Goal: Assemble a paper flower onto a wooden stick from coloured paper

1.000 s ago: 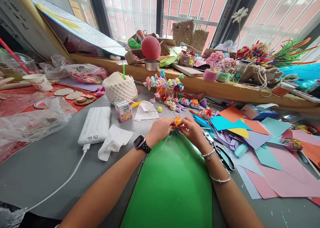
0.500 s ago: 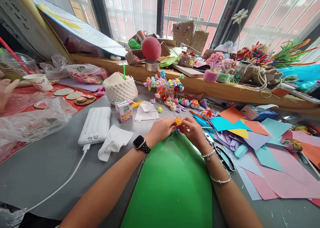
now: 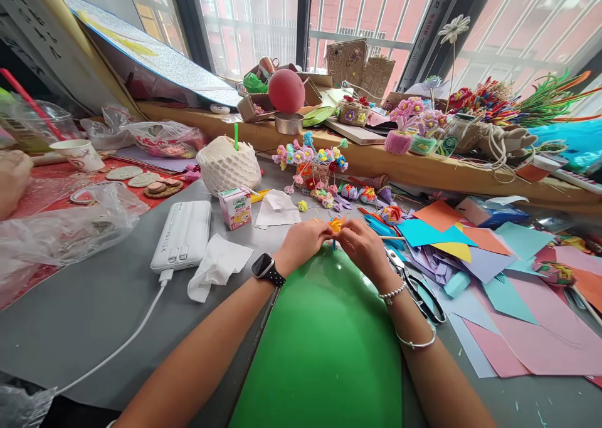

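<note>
Both hands have stayed almost where they were a second ago, while another person's hand (image 3: 14,180) at the left edge has come further into view. Between the worker's fingertips sits a small orange paper piece (image 3: 335,225), with a bit of blue (image 3: 334,245) just below it, over the far end of a green board (image 3: 324,346). Left hand (image 3: 305,243) is nearly closed, its fingertips pinching at the left side of the orange piece; right hand (image 3: 361,245) has bent fingers gathered at the other side, though which fingertips actually grip is hidden. A thin stick (image 3: 392,237) points out to the right beyond the right hand. Just beside the right wrist lie scissors (image 3: 396,259), and past them coloured paper sheets (image 3: 540,340) overlap on the grey desk (image 3: 61,328). Left of the board are a crumpled tissue (image 3: 219,268) and a white power bank (image 3: 182,234); farther back stands a drink carton (image 3: 236,208), near a peeled coconut (image 3: 229,168).
</note>
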`<control>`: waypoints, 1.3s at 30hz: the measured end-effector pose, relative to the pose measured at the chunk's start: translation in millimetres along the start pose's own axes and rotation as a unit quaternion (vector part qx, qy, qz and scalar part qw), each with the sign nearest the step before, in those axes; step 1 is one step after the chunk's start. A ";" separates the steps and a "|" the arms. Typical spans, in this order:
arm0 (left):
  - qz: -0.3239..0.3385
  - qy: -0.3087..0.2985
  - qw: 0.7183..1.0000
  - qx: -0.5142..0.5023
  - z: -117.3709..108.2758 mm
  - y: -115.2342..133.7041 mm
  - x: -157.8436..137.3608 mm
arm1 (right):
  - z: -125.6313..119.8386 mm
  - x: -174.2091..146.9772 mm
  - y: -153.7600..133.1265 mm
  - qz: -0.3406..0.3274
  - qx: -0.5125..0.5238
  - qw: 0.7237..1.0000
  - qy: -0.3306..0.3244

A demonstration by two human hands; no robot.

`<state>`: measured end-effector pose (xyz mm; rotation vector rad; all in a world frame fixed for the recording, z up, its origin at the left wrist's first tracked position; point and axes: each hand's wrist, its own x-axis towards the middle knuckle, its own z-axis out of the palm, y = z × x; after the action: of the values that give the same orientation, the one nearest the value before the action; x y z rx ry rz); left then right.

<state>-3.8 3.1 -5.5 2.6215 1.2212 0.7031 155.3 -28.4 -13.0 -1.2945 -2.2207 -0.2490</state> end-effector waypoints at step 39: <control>0.055 0.016 0.994 0.095 4.6 7.3 -2.9 | -5.0 2.3 5.0 0.273 0.115 0.953 -0.063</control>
<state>1.7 -3.7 -8.1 2.8618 1.2156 0.6794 160.4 -26.2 -8.2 -1.7567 -1.8249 0.2989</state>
